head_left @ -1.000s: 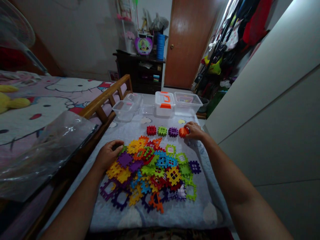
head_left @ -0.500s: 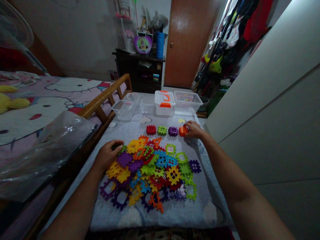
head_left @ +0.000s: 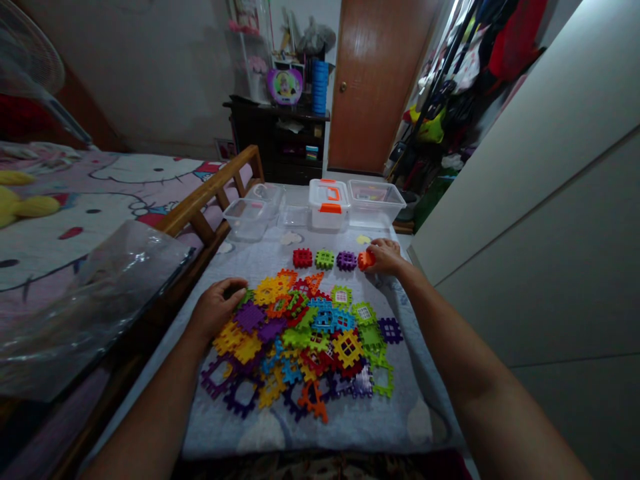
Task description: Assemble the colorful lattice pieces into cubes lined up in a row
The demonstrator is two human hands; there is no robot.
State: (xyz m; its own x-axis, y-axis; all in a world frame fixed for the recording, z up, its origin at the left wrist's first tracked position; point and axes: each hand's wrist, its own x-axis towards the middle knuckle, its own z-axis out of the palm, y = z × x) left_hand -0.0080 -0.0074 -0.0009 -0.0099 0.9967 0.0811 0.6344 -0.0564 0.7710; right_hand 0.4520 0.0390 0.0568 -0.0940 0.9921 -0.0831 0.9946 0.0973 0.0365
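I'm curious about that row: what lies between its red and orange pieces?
In the head view, a green piece, then a purple piece, lie between the red piece and the orange piece.

A narrow lane of bare desk (head_left: 376, 287) is running between the row (head_left: 347, 261) and the pile (head_left: 300, 337). The right fingers (head_left: 383, 244) are capping the row's right end; boxes (head_left: 329, 219) are walling off the far side, a rail (head_left: 205, 192) is flanking the left, and open space is stretching right of the pile.

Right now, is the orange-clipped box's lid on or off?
On: the pale lid covers the box, an orange clip at its front edge.
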